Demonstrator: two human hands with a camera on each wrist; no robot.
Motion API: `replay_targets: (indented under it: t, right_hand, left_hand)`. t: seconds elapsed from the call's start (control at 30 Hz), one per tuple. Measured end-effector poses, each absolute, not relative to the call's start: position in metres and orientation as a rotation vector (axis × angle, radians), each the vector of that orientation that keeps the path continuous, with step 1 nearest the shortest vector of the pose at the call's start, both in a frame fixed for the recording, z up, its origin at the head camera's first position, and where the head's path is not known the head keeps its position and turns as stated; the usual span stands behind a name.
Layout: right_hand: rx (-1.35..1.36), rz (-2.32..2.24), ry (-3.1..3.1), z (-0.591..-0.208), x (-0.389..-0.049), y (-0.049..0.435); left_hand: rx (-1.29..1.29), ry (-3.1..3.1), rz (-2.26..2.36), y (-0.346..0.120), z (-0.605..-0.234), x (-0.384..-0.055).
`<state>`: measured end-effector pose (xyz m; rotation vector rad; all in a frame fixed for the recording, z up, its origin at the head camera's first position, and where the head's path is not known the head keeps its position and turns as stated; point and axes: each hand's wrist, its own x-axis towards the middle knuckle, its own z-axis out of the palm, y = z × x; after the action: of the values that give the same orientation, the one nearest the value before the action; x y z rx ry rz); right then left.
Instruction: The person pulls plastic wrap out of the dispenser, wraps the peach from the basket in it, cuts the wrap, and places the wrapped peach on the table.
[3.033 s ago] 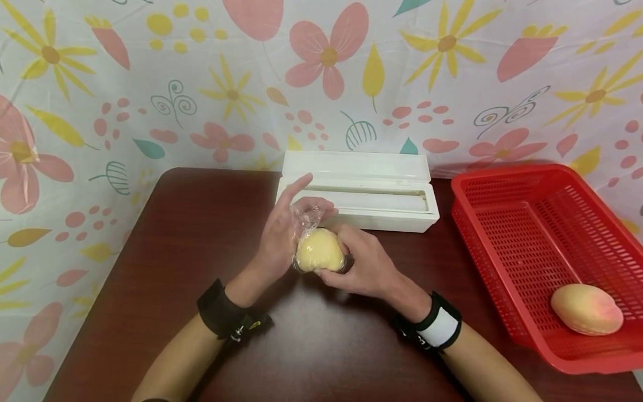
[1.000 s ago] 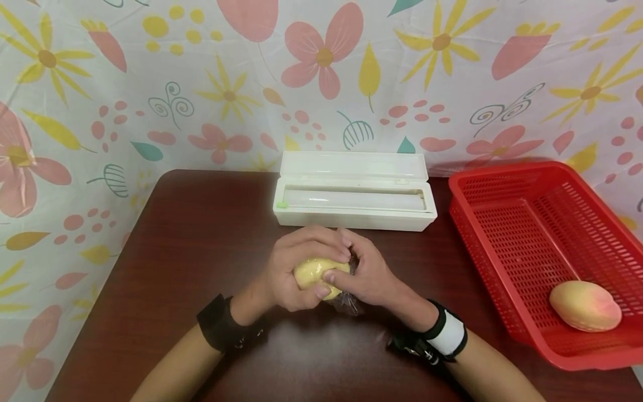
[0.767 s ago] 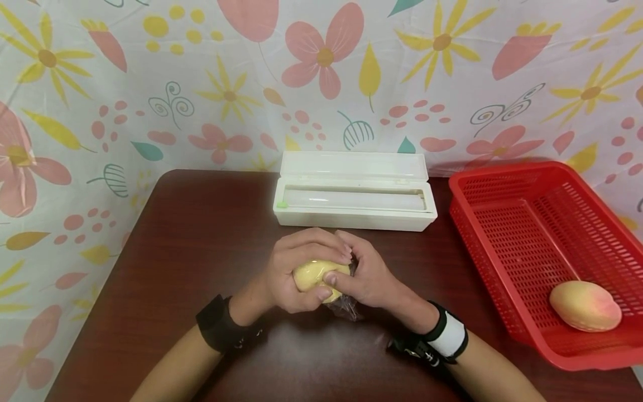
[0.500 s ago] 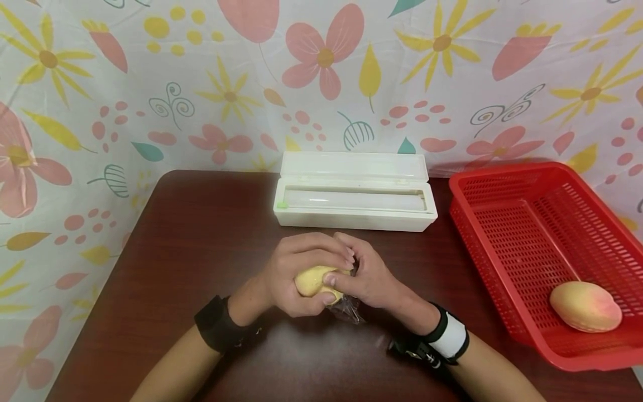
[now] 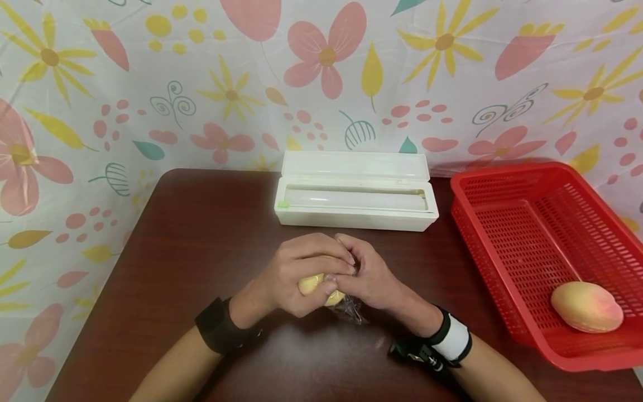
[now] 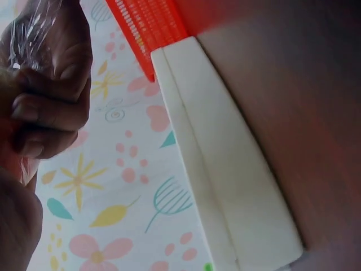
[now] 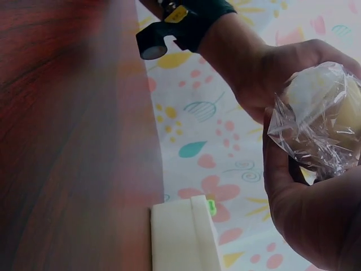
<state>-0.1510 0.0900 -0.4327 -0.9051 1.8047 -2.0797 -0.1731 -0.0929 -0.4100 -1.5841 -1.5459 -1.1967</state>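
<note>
A pale yellow, peach-like fruit (image 5: 308, 283) wrapped in clear cling film (image 5: 351, 311) is held between both hands over the table. My left hand (image 5: 303, 271) grips it from the left, fingers arched over its top and thumb along the near side. From the right, my right hand (image 5: 373, 279) holds it with the thumb pressed on its front, close to the left thumb. Gathered, crinkled film (image 7: 321, 138) sticks out below the palms in the right wrist view. Most of the fruit is hidden behind the fingers.
Behind the hands stands a white cling film box (image 5: 356, 219), lid up, with a film roll (image 5: 356, 199) inside. A red plastic basket (image 5: 479, 251) at the right holds a yellow-pink peach (image 5: 586, 307). A patterned cloth (image 5: 201, 84) hangs behind the dark table (image 5: 176, 240).
Three seconds ago the left hand was spread beside the fruit, with film clinging to its fingers. Since then it has closed over the top, and the grip has tightened, covering more of the fruit.
</note>
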Motion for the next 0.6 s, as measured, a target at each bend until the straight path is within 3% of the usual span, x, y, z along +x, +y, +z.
replay_targets:
  t: [0.6]
  right_hand:
    - [-0.785, -2.040, 1.837, -0.4306, -0.1475, 0.0882]
  left_hand:
    - [-1.404, -1.574, -1.370, -0.0884, -0.4116, -0.1658]
